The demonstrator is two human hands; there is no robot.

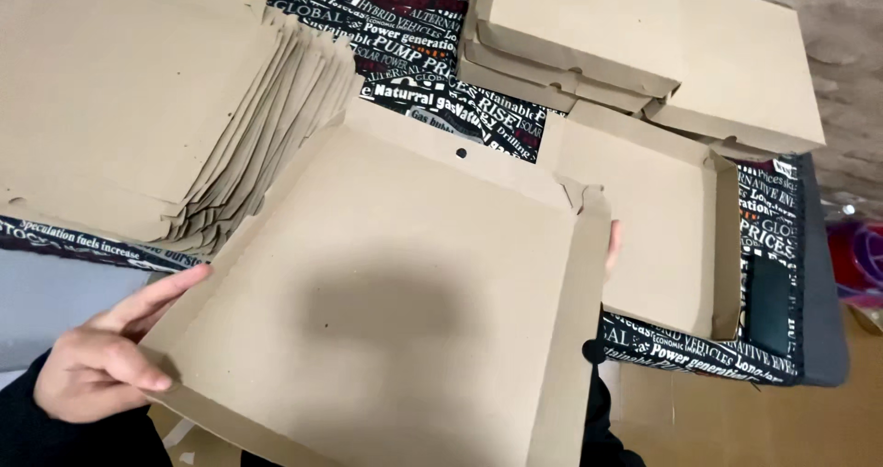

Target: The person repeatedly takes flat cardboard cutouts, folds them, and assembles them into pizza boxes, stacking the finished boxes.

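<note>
Two hands hold one half-folded cardboard box [386, 311] between them. The left hand [97, 357] grips the near left corner, its fingers [161, 292] together along the raised edge and the thumb pressed against the outside. Of the right hand [613, 248] only fingertips show past the upright right wall, curled against it from behind; how tightly they close I cannot tell.

That box is brown, square and shallow, tilted toward the person, held above the bench [791, 292]. Its right wall stands up, its left edge is partly raised, and the far flap lies flat with a small round hole in it. A soft shadow falls across its bare bottom; nothing is in it.

Just beyond the right wall sits another open box [662, 219], walls up and likewise holding nothing. Behind that, a stack of closed boxes [644, 44] rests at the far right. Far left, a fanned pile of flat cardboard blanks [147, 99] lies on the black cloth [414, 44] printed in white and red lettering that covers the bench.
</note>
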